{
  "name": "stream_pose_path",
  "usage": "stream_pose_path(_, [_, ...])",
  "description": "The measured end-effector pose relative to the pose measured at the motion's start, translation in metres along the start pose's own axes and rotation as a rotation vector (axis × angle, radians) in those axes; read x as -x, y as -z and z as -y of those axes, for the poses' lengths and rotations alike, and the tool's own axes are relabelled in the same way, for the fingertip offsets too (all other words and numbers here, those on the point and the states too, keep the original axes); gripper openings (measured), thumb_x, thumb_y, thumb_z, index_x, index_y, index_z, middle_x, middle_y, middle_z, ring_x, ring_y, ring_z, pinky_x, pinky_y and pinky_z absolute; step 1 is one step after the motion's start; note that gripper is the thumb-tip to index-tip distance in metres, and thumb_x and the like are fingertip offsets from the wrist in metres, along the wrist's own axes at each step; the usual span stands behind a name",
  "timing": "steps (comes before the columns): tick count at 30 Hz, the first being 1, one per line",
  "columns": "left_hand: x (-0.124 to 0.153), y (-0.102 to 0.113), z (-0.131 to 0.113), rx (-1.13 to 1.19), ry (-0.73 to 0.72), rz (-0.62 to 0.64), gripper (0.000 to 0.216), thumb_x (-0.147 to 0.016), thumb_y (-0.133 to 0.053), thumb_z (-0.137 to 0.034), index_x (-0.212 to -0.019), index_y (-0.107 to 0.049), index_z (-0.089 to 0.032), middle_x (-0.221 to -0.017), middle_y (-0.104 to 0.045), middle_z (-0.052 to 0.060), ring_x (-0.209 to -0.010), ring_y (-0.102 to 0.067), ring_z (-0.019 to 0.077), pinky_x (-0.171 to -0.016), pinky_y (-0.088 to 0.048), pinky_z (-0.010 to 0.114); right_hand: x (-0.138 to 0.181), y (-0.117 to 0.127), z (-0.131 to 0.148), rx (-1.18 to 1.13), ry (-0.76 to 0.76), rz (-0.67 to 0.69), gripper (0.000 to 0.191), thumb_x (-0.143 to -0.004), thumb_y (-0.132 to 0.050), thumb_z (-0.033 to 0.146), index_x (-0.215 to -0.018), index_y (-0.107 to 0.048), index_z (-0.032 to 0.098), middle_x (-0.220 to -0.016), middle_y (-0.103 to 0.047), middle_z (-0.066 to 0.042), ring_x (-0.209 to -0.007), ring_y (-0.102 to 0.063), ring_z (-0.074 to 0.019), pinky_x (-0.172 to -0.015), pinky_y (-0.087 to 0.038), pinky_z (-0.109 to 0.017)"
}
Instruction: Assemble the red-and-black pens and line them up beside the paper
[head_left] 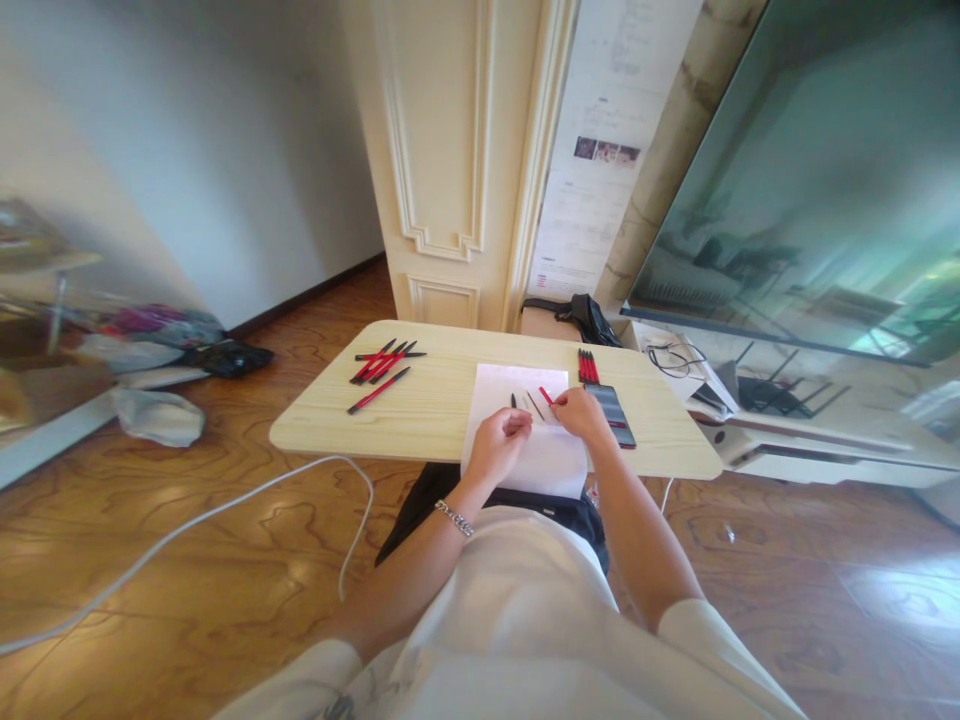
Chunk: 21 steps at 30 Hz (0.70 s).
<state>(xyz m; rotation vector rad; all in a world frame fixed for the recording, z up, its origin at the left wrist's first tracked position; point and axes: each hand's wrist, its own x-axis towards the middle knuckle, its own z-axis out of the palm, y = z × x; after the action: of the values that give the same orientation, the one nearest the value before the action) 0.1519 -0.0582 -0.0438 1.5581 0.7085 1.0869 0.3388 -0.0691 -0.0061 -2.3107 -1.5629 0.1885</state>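
Observation:
Over a white sheet of paper (pixel 491 385), my right hand (pixel 583 415) pinches a red pen barrel (pixel 546 396) at its lower end. My left hand (pixel 501 445) is to its left, fingers curled together above the paper; whatever they hold, if anything, is too small to make out. Between the hands lie a short black pen part (pixel 514 400) and a thin dark pen refill (pixel 534 405). A second, pale thin piece beside the refill is hard to identify.
Several red-and-black pens (pixel 382 365) lie loosely at the table's left. More pens (pixel 588 366) are lined up at the right, above a dark phone-like slab (pixel 611 415). The paper overhangs the near edge of the wooden table (pixel 435 425). A white cable (pixel 225 510) crosses the floor.

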Motion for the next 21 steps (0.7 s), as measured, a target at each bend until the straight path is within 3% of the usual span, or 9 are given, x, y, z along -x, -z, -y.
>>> stream_pose_path(7, [0.001, 0.000, -0.005, 0.002, 0.024, 0.004, 0.017, -0.076, -0.068, -0.022, -0.092, -0.068, -0.017, -0.095, -0.072, 0.008, -0.089, -0.068, 0.0195, -0.087, -0.052, 0.036, 0.011, 0.001, -0.002, 0.003, -0.030, -0.016, 0.023, -0.077, -0.062, 0.036, -0.089, -0.076, 0.021, -0.090, -0.074, -0.011, -0.094, -0.067, -0.0260, -0.075, -0.044, -0.028])
stream_pose_path(13, [0.001, 0.000, -0.005, 0.038, 0.036, -0.010, 0.017, -0.074, -0.070, -0.021, -0.091, -0.069, -0.017, -0.093, -0.072, 0.008, -0.088, -0.068, 0.0193, -0.087, -0.052, 0.036, 0.010, 0.002, 0.002, -0.037, -0.032, -0.008, 0.022, -0.076, -0.063, 0.032, -0.091, -0.076, 0.022, -0.091, -0.074, -0.011, -0.095, -0.067, -0.0259, -0.078, -0.044, -0.028])
stream_pose_path(21, [0.001, 0.001, -0.003, 0.015, 0.003, -0.003, 0.017, -0.076, -0.068, -0.023, -0.093, -0.068, -0.017, -0.095, -0.072, 0.009, -0.089, -0.068, 0.0200, -0.087, -0.052, 0.037, 0.004, 0.008, -0.012, -0.082, -0.056, -0.063, 0.025, -0.081, -0.059, 0.032, -0.096, -0.075, 0.020, -0.094, -0.073, -0.011, -0.095, -0.066, -0.0234, -0.078, -0.044, -0.027])
